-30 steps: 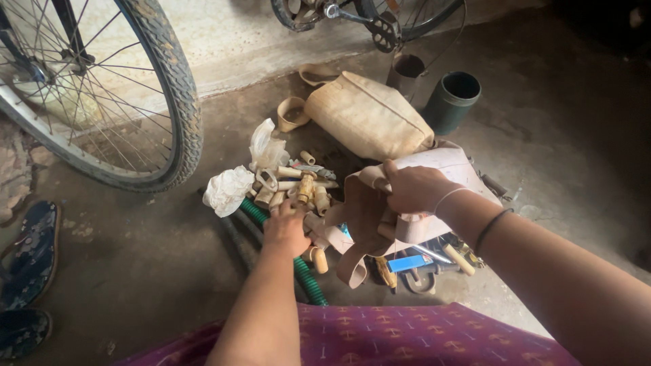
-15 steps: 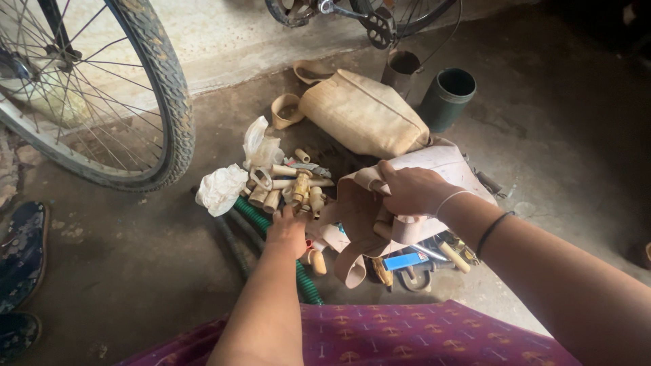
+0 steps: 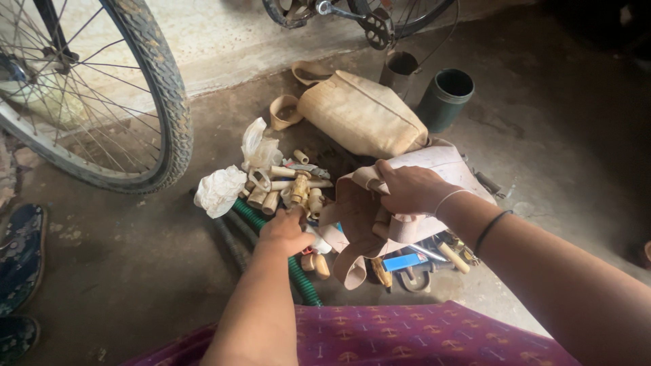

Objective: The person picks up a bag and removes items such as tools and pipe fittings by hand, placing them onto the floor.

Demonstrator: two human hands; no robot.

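Note:
My right hand (image 3: pixel 405 190) grips the folded edge of a tan cloth bag (image 3: pixel 359 217), holding it up over the floor. My left hand (image 3: pixel 285 230) reaches down with curled fingers into a pile of small tan tubular parts (image 3: pixel 288 188) and touches them; I cannot tell whether it has hold of one. A green ribbed hose (image 3: pixel 298 274) lies under my left wrist. Small tools, a blue flat piece (image 3: pixel 405 261) and a metal ring lie beneath the bag.
A bicycle wheel (image 3: pixel 146 102) stands at the left, another bicycle's chainring (image 3: pixel 376 24) at the top. A stuffed beige sack (image 3: pixel 363 112), a dark green cylinder can (image 3: pixel 444 98), a small cup (image 3: pixel 285 112), crumpled white rags (image 3: pixel 220 190) and sandals (image 3: pixel 20 251) lie around.
My left hand has pushed slightly forward into the pile of parts. My right hand keeps its hold on the bag. The view has shifted a little.

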